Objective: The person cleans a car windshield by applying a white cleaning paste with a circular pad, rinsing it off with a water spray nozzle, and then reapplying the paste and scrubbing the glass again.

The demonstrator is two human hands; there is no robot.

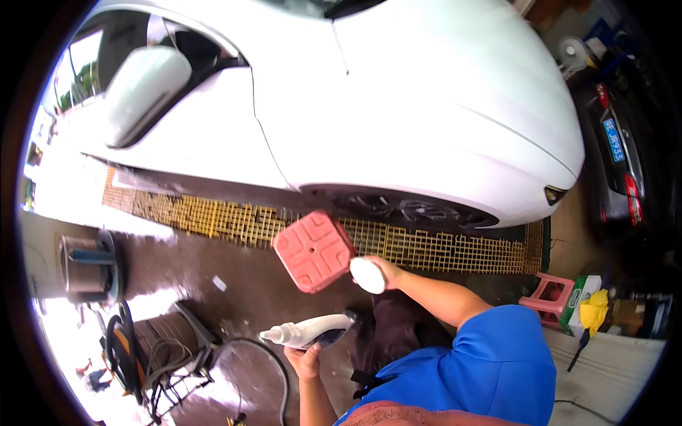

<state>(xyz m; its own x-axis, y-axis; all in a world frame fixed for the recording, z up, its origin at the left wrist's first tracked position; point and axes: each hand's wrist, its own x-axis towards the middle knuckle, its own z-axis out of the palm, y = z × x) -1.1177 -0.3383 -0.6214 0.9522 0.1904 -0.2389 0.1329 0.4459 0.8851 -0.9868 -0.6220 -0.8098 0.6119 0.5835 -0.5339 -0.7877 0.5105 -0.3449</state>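
My left hand (305, 362) is closed around a white squeeze bottle (314, 327) with a narrow nozzle and a dark label. The bottle lies nearly level, its nozzle pointing left. My right hand (391, 272) grips a round white pad (367, 275), whose pale face is turned upward. Just left of the pad in the picture is a red plastic stool (313, 251) with a raised pattern on its seat. Beyond the stool stands a white car (405, 122), its front wheel (410, 205) partly hidden under the arch. Both hands appear apart from the car body.
Yellow floor grating (447, 250) runs along the car. A hose reel (162, 341) with a grey corrugated hose (282, 367) stands lower left, near a metal drum (85, 263). At right are a pink stool (551, 298), a yellow cloth (593, 311) and a dark car (613, 175).
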